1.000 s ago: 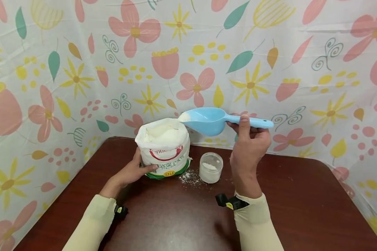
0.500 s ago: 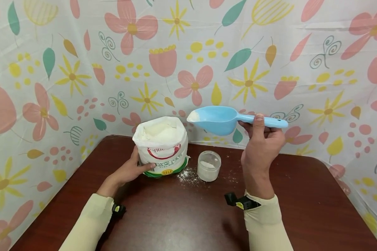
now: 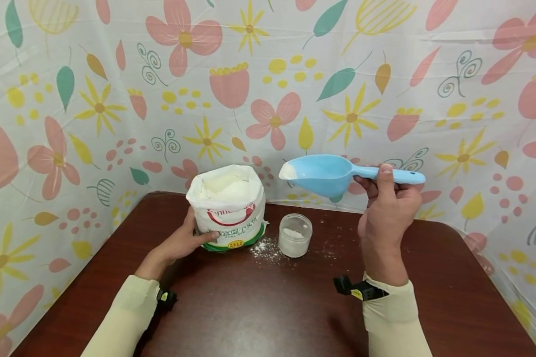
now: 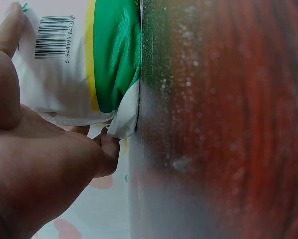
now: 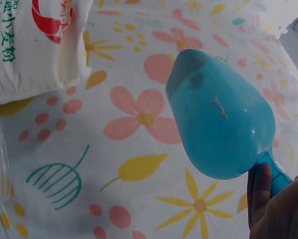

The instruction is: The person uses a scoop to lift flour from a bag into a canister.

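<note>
An open white flour bag (image 3: 229, 210) with a green base stands on the table, flour showing inside its mouth. My left hand (image 3: 171, 248) grips its left side, thumb across the front and fingers reaching behind; the left wrist view shows the barcode side of the bag (image 4: 54, 69) against the palm. My right hand (image 3: 390, 218) holds a light blue scoop (image 3: 323, 176) by its handle, thumb on top. A small heap of flour (image 3: 288, 172) lies at the scoop's tip, which points left. Below the scoop stands a clear open jar (image 3: 295, 243) partly filled with flour.
Spilled flour (image 3: 267, 250) dusts the brown table (image 3: 259, 302) between bag and jar, with fainter specks right of the jar. A floral curtain (image 3: 268, 74) hangs close behind the table and along its sides.
The right hand has carried the scoop rightward, away from the bag's mouth to above and right of the jar. The left hand stays on the bag; the view shifts slightly.
</note>
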`<state>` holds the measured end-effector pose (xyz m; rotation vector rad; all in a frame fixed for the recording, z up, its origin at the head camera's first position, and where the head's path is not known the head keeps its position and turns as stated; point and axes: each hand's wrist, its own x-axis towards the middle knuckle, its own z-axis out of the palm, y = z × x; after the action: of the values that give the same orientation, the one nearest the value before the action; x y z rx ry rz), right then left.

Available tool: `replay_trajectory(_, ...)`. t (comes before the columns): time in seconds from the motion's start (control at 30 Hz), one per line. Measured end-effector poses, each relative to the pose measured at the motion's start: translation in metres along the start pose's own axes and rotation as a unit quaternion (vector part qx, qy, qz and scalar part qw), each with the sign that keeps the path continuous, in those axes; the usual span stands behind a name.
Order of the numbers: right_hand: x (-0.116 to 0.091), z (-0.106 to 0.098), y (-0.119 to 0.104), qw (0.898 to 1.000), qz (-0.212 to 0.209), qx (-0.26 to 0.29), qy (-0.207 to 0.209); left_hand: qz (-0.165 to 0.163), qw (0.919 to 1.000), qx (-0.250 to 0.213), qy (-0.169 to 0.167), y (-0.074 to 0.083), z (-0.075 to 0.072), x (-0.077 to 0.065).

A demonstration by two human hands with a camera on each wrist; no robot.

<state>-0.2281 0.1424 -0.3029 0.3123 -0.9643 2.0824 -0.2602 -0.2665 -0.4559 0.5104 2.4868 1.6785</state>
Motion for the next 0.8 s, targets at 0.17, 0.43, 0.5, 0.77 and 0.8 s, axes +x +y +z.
replay_trajectory(0.17,0.004,-0.005,-0.004,1.0,0.012,0.01,0.013,0.002,1.0,-0.004,-0.001,0.001,0.0,0.001)
replay_trajectory(0.43,0.007,-0.016,-0.008,0.999,0.023,0.013,0.018,0.004,1.0,0.0,-0.002,-0.001,0.0,0.0)
replay_trajectory(0.5,0.007,-0.019,-0.008,1.0,0.023,0.008,0.018,0.004,1.0,0.0,-0.002,-0.001,0.0,0.0)
replay_trajectory(0.77,0.012,-0.031,-0.008,1.0,0.013,-0.001,0.006,-0.001,1.0,0.001,-0.002,-0.001,0.0,0.0)
replay_trajectory(0.8,0.013,-0.032,-0.008,1.0,0.013,-0.003,0.004,-0.001,1.0,0.001,-0.002,-0.001,0.0,0.0)
